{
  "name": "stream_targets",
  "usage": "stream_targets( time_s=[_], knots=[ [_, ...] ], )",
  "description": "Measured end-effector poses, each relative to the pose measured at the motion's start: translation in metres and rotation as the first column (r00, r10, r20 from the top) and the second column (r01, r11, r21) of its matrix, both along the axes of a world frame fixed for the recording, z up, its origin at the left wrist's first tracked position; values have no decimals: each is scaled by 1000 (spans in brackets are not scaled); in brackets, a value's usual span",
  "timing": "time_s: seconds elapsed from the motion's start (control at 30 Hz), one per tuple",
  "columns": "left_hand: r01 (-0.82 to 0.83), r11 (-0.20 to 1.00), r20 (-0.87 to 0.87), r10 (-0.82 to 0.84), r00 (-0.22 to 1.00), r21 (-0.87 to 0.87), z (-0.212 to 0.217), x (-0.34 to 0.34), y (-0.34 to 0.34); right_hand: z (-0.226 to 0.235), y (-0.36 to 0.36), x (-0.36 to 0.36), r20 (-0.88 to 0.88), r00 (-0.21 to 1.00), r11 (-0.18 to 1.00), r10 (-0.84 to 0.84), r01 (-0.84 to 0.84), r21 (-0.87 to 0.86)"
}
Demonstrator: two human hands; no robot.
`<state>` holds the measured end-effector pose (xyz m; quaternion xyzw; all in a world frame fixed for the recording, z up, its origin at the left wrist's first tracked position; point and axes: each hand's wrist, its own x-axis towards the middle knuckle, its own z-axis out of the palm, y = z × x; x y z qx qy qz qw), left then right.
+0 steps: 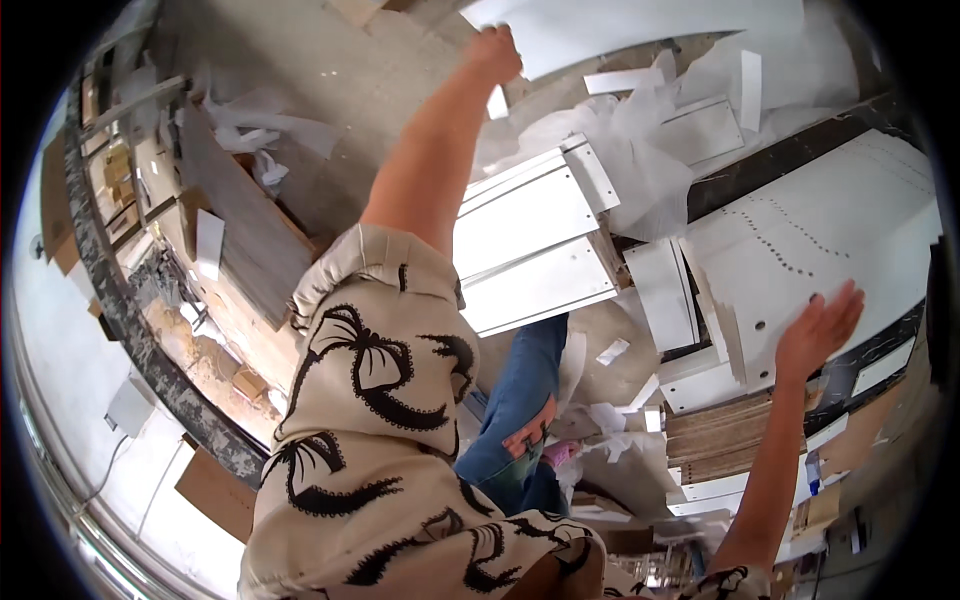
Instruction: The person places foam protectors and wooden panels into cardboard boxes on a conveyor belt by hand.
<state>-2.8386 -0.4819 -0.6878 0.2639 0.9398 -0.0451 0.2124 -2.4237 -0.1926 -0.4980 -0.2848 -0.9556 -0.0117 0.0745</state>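
My left arm reaches far forward, and my left hand (495, 54) is closed at the near left edge of a large white panel (640, 30). Its fingers curl over that edge, their tips partly hidden. Over to the right, my right hand (822, 328) has its fingers stretched out and holds nothing. It is over a white board with rows of small holes (800, 225); whether it touches the board I cannot tell. Between my arms lie stacked white boards (530, 225) with small holes near their ends.
Crumpled clear plastic wrap (640, 160) lies among the boards. A stack of brown-edged boards (720, 435) is at the lower right. To the left stand a grey wood-look panel (245, 215) and a dark mottled rail (150, 370). Scraps litter the floor (610, 385) by my legs.
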Motion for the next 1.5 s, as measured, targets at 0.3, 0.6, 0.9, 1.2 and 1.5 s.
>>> stream_targets(
  time_s=[0.3,0.6,0.9,1.2,1.5],
  knots=[
    [-201,973,-48,208,977,114,-54,-19,32,-2,-3,-5,64,998,992,-8,16,-126],
    [-171,975,31,168,985,141,-33,37,43,3,2,-1,26,999,997,-26,27,-73],
    [-53,823,45,33,998,566,203,49,19,9,6,0,-93,993,994,-77,69,-87],
    [-857,416,945,-18,326,303,458,404,-19,214,-157,131,-200,738,388,-644,90,-917],
    [79,888,864,-415,-284,452,522,826,-87,404,-397,702,-330,99,264,-939,823,-502]
  ],
)
